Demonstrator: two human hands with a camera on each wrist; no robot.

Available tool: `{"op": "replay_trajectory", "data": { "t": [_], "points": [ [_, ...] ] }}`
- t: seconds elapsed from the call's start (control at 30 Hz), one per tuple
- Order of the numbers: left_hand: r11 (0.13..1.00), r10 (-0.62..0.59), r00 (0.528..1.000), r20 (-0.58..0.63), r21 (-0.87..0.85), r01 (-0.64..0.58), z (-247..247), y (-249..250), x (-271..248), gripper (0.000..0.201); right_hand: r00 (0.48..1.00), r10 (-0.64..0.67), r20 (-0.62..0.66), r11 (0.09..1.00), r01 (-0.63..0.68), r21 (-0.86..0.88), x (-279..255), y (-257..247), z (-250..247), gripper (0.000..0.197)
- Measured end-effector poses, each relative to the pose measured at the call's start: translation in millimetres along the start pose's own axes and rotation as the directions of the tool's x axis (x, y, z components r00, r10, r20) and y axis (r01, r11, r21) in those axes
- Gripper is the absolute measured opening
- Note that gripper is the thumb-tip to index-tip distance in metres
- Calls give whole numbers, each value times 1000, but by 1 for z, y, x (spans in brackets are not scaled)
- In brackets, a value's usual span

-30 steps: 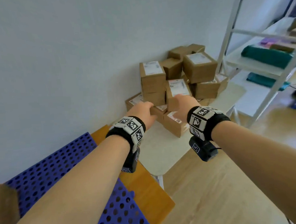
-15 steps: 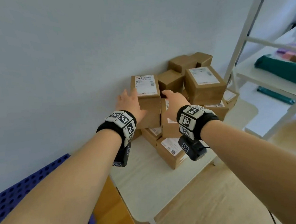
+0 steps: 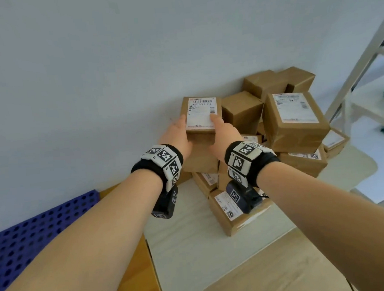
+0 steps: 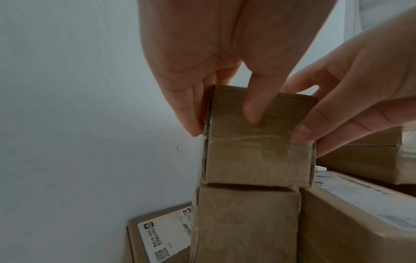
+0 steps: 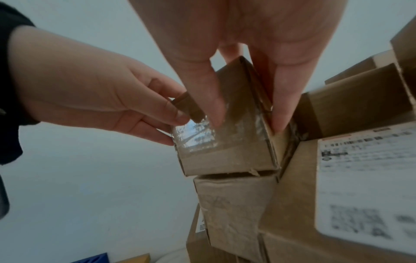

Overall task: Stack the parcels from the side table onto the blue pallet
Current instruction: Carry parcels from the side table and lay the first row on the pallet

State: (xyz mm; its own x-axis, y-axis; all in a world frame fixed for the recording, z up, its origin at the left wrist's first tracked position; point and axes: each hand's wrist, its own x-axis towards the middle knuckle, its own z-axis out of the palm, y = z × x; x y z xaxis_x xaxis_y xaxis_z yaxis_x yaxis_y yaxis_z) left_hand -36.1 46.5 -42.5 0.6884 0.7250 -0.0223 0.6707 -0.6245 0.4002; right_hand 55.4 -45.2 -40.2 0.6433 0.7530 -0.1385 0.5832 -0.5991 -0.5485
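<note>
A stack of brown cardboard parcels stands on the white side table (image 3: 194, 258) against the wall. The top parcel (image 3: 201, 115) at the left of the stack carries a white label and sits on another parcel (image 4: 245, 222). My left hand (image 3: 180, 134) grips its left side, thumb on the near face, as the left wrist view shows on the top parcel (image 4: 258, 153). My right hand (image 3: 220, 128) grips its right side, thumb on the near face of the top parcel (image 5: 225, 151). The blue pallet (image 3: 22, 236) lies at the lower left.
More parcels, one large with a label (image 3: 296, 120), crowd the table right of the held one. The wall is close behind and to the left. A white shelf rack (image 3: 362, 54) stands at the right. A wooden surface (image 3: 132, 274) lies between pallet and table.
Both hands rose from the low parcels to the top labelled parcel and closed on its two sides. The view moved closer to the stack.
</note>
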Motion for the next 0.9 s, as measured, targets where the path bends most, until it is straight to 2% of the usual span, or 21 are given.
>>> {"op": "replay_trajectory", "data": {
  "t": [0.23, 0.43, 0.7, 0.9],
  "points": [
    [999, 37, 995, -95, -1, -37, -29, -26, -48, 61, 997, -61, -52, 997, 59, -50, -36, -39, 5, 67],
    [999, 42, 988, -151, -14, -45, -64, -98, -126, 60, 989, -122, -79, 992, 119, -40, -106, -107, 53, 60],
    [996, -87, 989, -121, 13, 89, -107, -234, -251, 66, 976, -210, 59, 976, 213, -47, -215, -210, 154, 72],
    [977, -212, 975, -70, -33, 211, -113, -318, -316, 66, 951, -223, 213, 968, 242, -69, -257, -262, 226, 77]
  ]
}}
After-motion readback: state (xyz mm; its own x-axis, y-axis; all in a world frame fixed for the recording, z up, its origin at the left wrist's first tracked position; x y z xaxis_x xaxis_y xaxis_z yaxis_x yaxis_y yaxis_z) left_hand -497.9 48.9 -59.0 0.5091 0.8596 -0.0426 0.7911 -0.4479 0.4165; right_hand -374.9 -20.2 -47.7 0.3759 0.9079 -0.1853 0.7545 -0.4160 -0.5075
